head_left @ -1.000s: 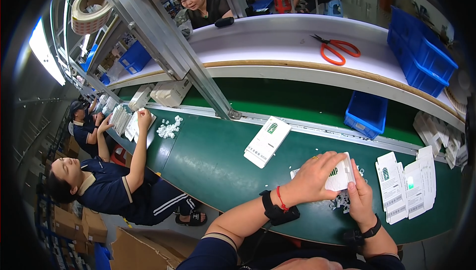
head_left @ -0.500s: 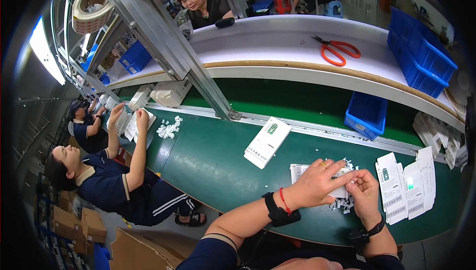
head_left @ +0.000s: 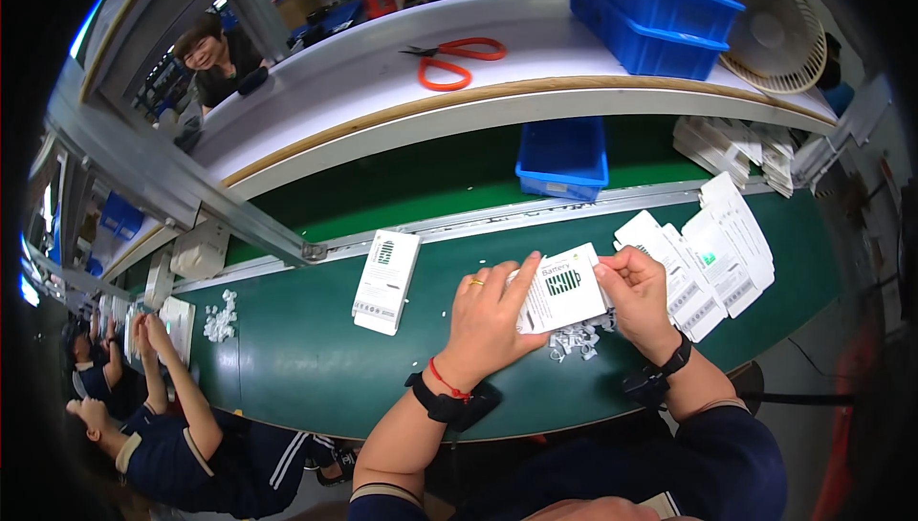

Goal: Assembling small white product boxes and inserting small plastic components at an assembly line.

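Observation:
A flat white carton with a green-and-black battery picture [head_left: 566, 293] is held between my hands above the green bench. My left hand [head_left: 490, 322] grips its left side, fingers along the face and thumb at the lower edge. At its right edge, my right hand [head_left: 635, 297] pinches with thumb and forefinger; whether a small piece is between those fingertips is hidden. Under the carton lies a heap of small white plastic pieces [head_left: 576, 341], partly covered by it. To the left, another white carton [head_left: 387, 282] lies flat on the bench.
Overlapping white cartons [head_left: 703, 268] lie right of my right hand. A blue bin [head_left: 562, 160] stands behind the bench rail. Orange-handled scissors [head_left: 448, 62], stacked blue bins [head_left: 650, 19] and a fan [head_left: 773, 29] are on the shelf. A co-worker [head_left: 182, 416] sits at left, near another white heap [head_left: 220, 316].
My view has swung to the right. My hands, close together over the heap before, are now apart on either side of the carton, whose printed face shows between them.

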Action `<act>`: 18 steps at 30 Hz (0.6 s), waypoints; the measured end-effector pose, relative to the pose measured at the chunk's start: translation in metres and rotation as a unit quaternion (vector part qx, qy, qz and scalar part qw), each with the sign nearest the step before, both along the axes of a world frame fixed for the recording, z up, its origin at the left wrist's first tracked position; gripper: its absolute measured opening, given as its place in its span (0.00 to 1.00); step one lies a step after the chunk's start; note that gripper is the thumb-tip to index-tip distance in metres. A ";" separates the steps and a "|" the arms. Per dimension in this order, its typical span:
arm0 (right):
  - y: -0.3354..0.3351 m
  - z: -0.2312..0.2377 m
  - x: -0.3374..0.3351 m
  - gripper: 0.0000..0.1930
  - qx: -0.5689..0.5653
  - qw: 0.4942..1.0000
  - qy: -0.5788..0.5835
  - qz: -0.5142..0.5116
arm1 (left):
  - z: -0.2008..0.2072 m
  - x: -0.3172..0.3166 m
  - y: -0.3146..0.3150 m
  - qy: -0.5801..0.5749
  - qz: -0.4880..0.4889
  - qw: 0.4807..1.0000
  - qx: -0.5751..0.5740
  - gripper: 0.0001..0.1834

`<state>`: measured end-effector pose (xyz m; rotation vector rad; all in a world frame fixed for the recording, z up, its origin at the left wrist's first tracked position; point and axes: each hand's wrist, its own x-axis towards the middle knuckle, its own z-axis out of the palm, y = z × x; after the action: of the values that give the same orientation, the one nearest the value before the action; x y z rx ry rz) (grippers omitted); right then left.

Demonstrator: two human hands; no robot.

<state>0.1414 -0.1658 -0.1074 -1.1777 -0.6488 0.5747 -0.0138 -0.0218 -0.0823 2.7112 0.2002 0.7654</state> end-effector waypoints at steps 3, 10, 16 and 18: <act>-0.004 0.002 -0.001 0.02 -0.018 0.998 -0.054 -0.010 | -0.004 0.002 -0.003 -0.012 0.011 1.000 0.006 0.50; -0.005 0.008 -0.003 0.17 -0.034 0.993 -0.085 0.073 | -0.006 -0.001 -0.003 -0.032 0.063 0.997 0.022 0.49; -0.004 0.002 -0.017 0.28 -0.011 0.990 -0.059 0.128 | -0.008 -0.001 -0.003 -0.051 0.106 0.992 0.037 0.47; -0.002 0.001 -0.020 0.29 -0.016 0.990 -0.036 0.134 | -0.009 0.000 -0.004 -0.059 0.116 0.991 0.044 0.47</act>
<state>0.1211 -0.1678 -0.1060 -1.1521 -0.8702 0.7738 -0.0141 -0.0258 -0.0909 2.7440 0.4710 1.0193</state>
